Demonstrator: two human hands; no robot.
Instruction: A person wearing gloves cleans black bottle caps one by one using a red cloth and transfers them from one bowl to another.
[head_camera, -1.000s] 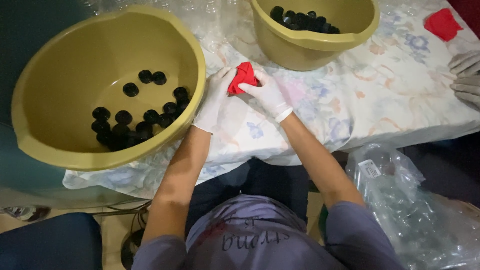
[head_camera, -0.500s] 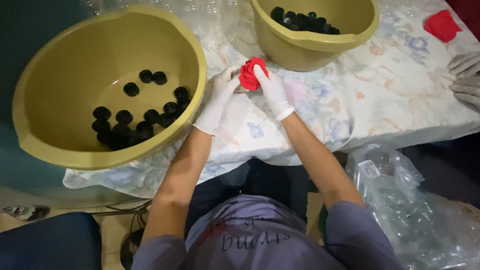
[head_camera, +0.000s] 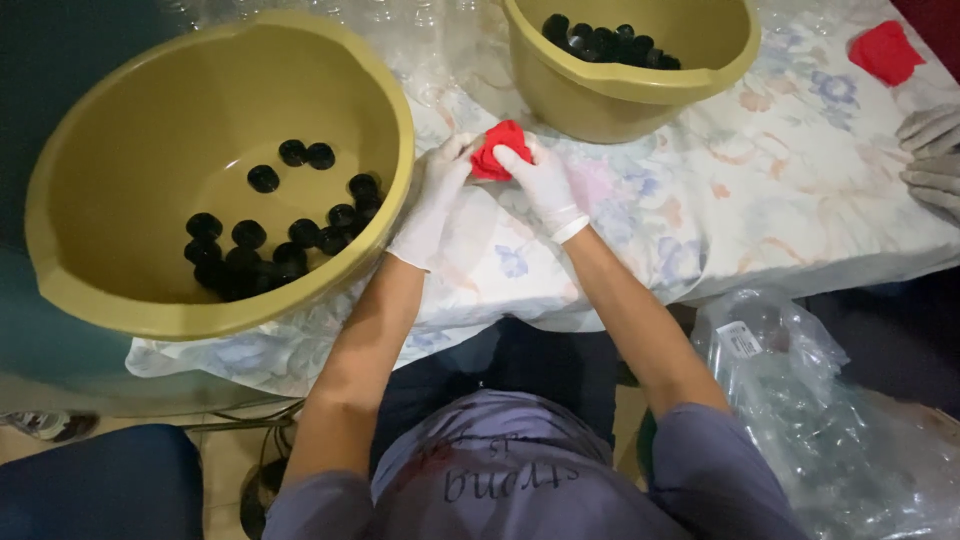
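Observation:
Both my hands wear white gloves and meet on a small red cloth (head_camera: 497, 150) just above the flowered tablecloth (head_camera: 760, 200). My left hand (head_camera: 435, 195) grips the cloth from the left and my right hand (head_camera: 540, 180) pinches it from the right. To the left stands a big olive basin (head_camera: 80, 300) with several black caps (head_camera: 270, 245) in its bottom. Beyond my hands, at the top, a smaller olive basin (head_camera: 620, 100) holds more black caps (head_camera: 605, 42).
A second red cloth (head_camera: 885, 50) lies at the table's far right. Another person's gloved hands (head_camera: 932, 155) rest at the right edge. A clear plastic bag (head_camera: 830, 420) of clear containers sits on the floor at the right. Clear plastic lies behind the basins.
My two hands have carried the red cloth a little to the right and away from me, toward the smaller basin. My right hand has shifted its grip on the cloth.

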